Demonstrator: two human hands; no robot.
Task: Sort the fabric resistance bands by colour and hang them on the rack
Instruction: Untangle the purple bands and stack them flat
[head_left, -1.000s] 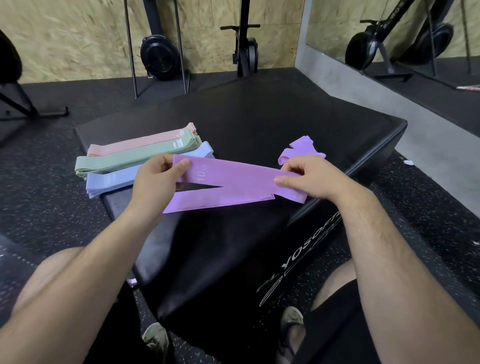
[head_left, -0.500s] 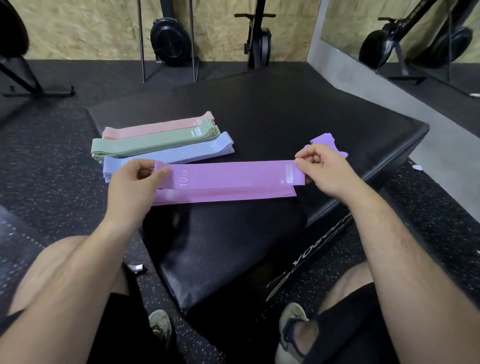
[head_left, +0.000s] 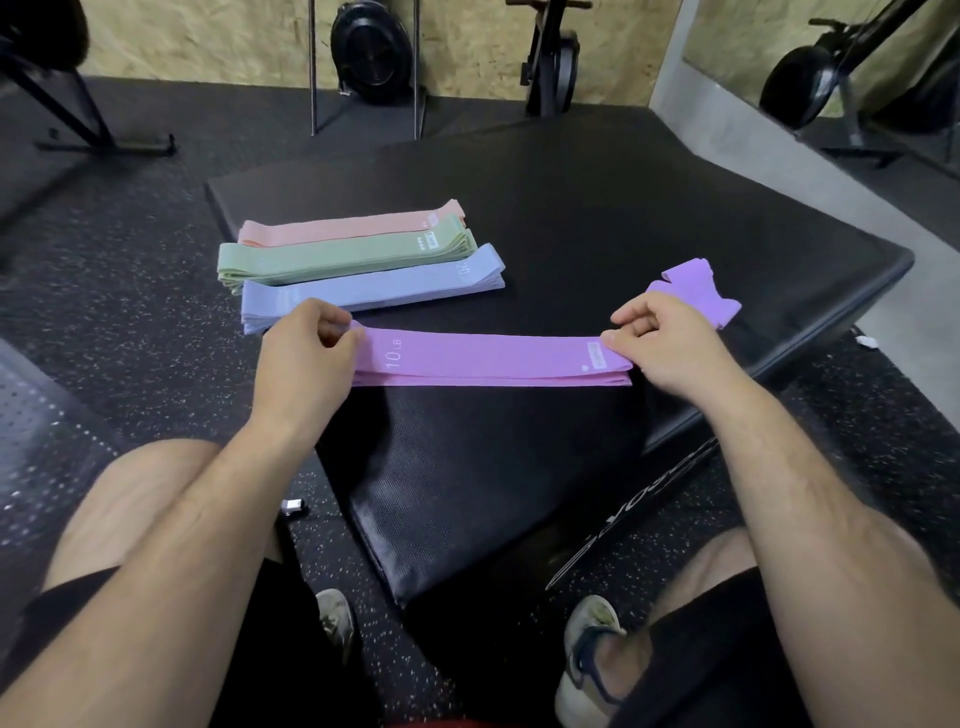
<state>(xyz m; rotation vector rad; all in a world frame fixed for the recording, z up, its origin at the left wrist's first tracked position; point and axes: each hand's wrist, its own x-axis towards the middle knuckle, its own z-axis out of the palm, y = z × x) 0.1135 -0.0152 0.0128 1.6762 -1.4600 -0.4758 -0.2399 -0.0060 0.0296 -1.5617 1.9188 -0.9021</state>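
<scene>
Purple bands (head_left: 493, 359): flat stack on the black pad (head_left: 623, 218), stretched between both hands; top one printed 10 LB; seemingly several layers, edges too thin to count
Left hand (head_left: 306, 358): fingers curled, pinching the stack's left end
Right hand (head_left: 670, 343): thumb and fingers pinching its right end
Sorted piles: pink pile (head_left: 353, 226); green pile (head_left: 343, 254); blue pile (head_left: 374, 288), nearest the hands
Loose purple band (head_left: 696, 288): crumpled just behind the right hand

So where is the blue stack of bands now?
In the head view, left of centre on the black mat, the blue stack lies between the green stack and the purple band.
</scene>
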